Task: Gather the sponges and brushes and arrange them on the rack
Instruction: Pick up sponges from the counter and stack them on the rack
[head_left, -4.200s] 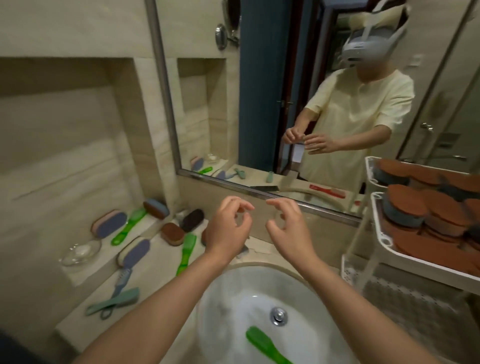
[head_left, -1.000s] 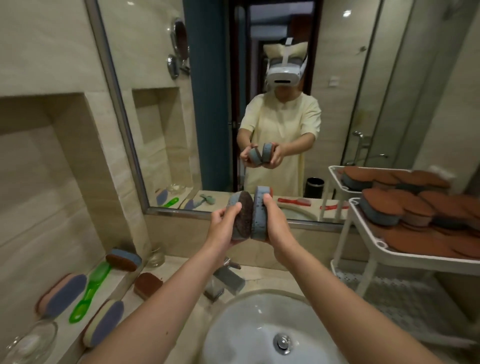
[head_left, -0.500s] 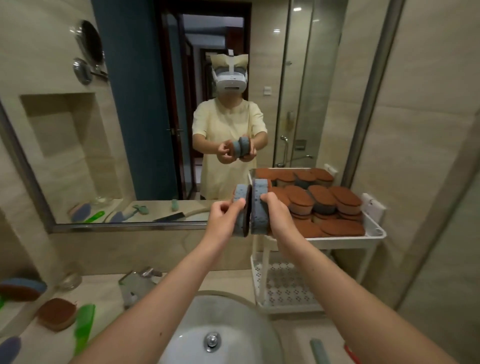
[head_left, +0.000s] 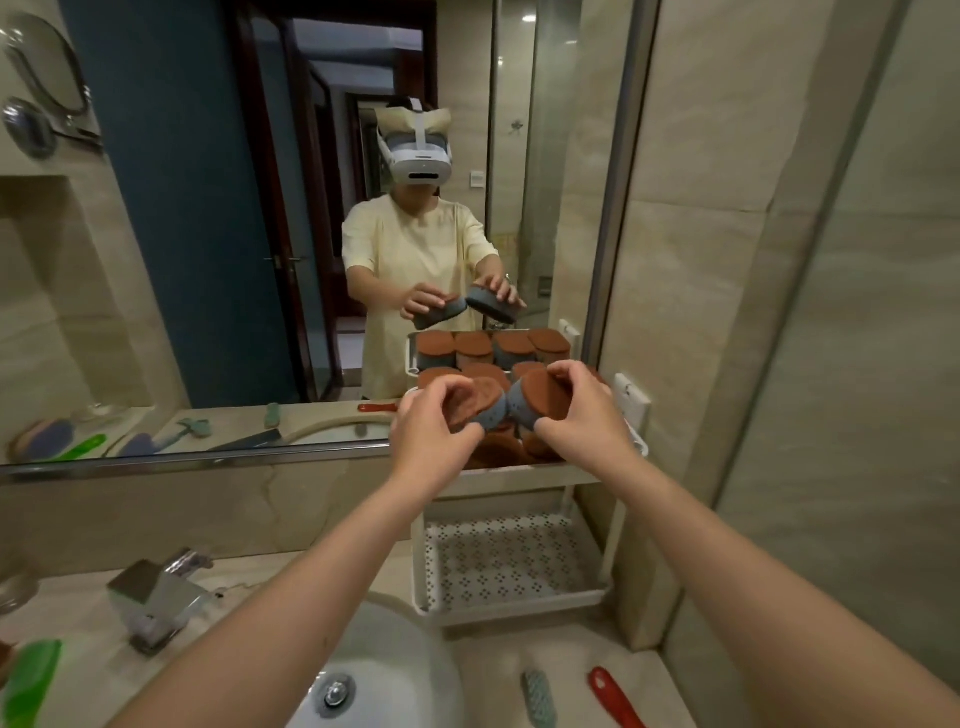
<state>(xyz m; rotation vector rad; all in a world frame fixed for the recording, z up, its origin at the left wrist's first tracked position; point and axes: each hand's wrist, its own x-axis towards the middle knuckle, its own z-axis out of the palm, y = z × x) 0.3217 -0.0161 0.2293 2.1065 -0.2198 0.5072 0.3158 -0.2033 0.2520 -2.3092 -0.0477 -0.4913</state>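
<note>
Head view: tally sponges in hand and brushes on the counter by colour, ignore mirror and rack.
Held sponges: 2, left sponge in left hand, right sponge in right hand
Green brush: 1, cut by frame edge
Teal brush: 1
Red brush: 1, handle only in frame
Total: 5

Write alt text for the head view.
The left hand grips a brown-faced sponge and the right hand a second sponge, over a white rack whose top tier holds similar sponges. A mirror and sink are left of it.
</note>
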